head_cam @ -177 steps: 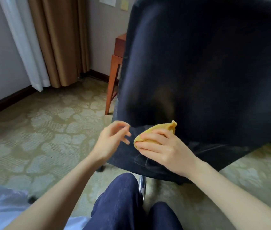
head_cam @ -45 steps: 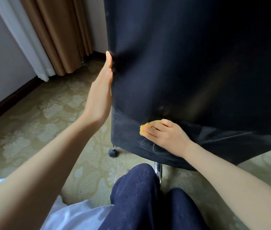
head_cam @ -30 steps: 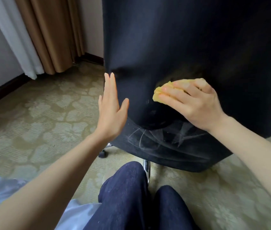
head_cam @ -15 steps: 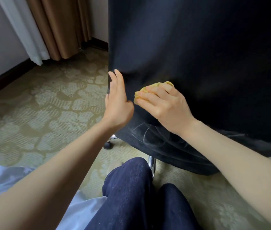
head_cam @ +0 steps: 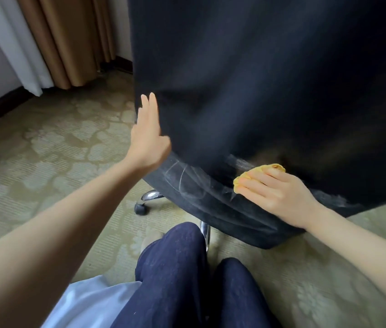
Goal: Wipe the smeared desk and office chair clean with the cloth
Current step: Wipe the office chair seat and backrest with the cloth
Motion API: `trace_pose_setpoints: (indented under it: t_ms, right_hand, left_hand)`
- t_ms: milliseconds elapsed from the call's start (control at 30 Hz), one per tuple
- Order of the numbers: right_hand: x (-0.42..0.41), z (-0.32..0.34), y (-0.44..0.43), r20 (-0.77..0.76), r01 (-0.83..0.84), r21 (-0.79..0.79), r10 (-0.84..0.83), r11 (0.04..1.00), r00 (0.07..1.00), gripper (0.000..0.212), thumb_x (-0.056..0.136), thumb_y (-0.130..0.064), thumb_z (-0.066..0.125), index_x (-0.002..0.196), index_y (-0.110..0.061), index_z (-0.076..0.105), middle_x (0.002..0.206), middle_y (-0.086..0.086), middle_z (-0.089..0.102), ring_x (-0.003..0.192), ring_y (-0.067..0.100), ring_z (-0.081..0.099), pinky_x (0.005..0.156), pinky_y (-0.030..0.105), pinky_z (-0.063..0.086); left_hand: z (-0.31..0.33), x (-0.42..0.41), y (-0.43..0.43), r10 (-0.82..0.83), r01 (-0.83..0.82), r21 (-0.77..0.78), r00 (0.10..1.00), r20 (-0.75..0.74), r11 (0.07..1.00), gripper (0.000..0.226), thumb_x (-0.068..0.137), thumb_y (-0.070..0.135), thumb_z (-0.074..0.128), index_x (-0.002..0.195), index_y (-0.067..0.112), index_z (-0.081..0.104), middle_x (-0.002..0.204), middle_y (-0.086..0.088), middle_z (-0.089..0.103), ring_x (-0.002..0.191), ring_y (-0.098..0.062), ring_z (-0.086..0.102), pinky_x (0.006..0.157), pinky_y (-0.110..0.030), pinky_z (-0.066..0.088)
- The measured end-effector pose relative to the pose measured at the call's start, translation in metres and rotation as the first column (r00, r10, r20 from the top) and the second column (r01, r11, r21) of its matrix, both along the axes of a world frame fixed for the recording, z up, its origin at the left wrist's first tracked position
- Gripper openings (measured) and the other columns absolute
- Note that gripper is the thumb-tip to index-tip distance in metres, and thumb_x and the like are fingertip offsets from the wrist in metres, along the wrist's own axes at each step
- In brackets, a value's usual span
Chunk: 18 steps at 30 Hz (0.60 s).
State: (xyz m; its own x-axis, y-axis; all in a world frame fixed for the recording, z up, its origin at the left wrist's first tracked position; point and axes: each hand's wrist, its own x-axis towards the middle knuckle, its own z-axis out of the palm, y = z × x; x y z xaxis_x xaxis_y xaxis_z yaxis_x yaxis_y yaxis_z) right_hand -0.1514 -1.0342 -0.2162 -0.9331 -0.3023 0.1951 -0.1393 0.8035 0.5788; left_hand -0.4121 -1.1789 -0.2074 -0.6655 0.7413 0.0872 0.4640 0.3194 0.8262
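Right hand (head_cam: 279,197) presses cloth (head_cam: 258,170) on chair (head_cam: 258,79); left hand (head_cam: 148,143) flat against backrest

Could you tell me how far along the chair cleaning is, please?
Nothing looks finished. In hand: the right hand presses the cloth on the chair while the left hand touches its side. Left: white streaks on the seat edge; the desk is out of view.
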Motion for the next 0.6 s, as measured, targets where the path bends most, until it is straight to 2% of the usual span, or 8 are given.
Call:
trace_pose_setpoints:
  t_ms: [167, 300, 367, 500, 600]
  right_hand:
    - [-0.008, 0.052, -0.008, -0.236, -0.015, 0.054, 0.027, 0.998, 0.971, 0.019, 0.092, -0.005, 0.061, 0.104, -0.012, 0.074, 0.106, 0.004, 0.071, 0.097, 0.024, 0.067, 0.085, 0.033, 0.046]
    - [-0.037, 0.089, -0.016, -0.433, -0.076, 0.099, 0.112, 0.992, 0.894, 0.012, 0.086, -0.01, 0.071, 0.096, -0.015, 0.076, 0.099, 0.0, 0.073, 0.089, 0.019, 0.068, 0.08, 0.032, 0.048]
    - [-0.054, 0.097, -0.02, -0.501, -0.097, 0.071, 0.12, 0.993, 0.857, 0.01, 0.085, -0.013, 0.073, 0.094, -0.017, 0.077, 0.098, -0.003, 0.073, 0.087, 0.017, 0.069, 0.079, 0.031, 0.051]
    - [-0.082, 0.082, -0.022, -0.57, -0.119, -0.042, 0.074, 0.992, 0.818, 0.011, 0.085, -0.011, 0.072, 0.093, -0.017, 0.077, 0.099, -0.004, 0.073, 0.091, 0.017, 0.068, 0.083, 0.032, 0.052]
    - [-0.09, 0.055, -0.021, -0.539, -0.102, -0.083, 0.042, 0.991, 0.841, 0.014, 0.089, -0.007, 0.066, 0.093, -0.015, 0.077, 0.098, -0.002, 0.073, 0.091, 0.018, 0.068, 0.083, 0.033, 0.052]
  left_hand:
    - [-0.005, 0.037, -0.001, -0.085, 0.083, 0.047, 0.995, 0.048, 0.995, 0.087, 0.085, -0.006, 0.043, 0.151, 0.018, -0.008, 0.159, -0.003, -0.016, 0.147, -0.019, -0.008, 0.119, -0.047, 0.006]
    - [-0.005, 0.058, 0.0, -0.128, 0.122, 0.069, 0.989, 0.079, 0.99, 0.086, 0.088, -0.002, 0.045, 0.151, 0.021, -0.008, 0.159, -0.002, -0.015, 0.147, -0.02, -0.005, 0.119, -0.047, 0.012]
    - [-0.008, 0.067, 0.0, -0.153, 0.147, 0.065, 0.982, 0.108, 0.987, 0.086, 0.089, -0.001, 0.045, 0.151, 0.022, -0.01, 0.159, -0.002, -0.015, 0.147, -0.022, -0.002, 0.118, -0.044, 0.016]
    - [-0.015, 0.073, 0.004, -0.155, 0.145, 0.064, 0.97, 0.189, 0.987, 0.088, 0.089, -0.001, 0.044, 0.15, 0.022, -0.015, 0.16, -0.003, -0.004, 0.143, -0.032, 0.02, 0.114, -0.045, 0.026]
    - [-0.017, 0.075, 0.008, -0.143, 0.131, 0.065, 0.961, 0.236, 0.989, 0.088, 0.09, -0.003, 0.043, 0.149, 0.022, -0.018, 0.16, 0.0, -0.005, 0.147, -0.023, 0.004, 0.118, -0.039, 0.017]
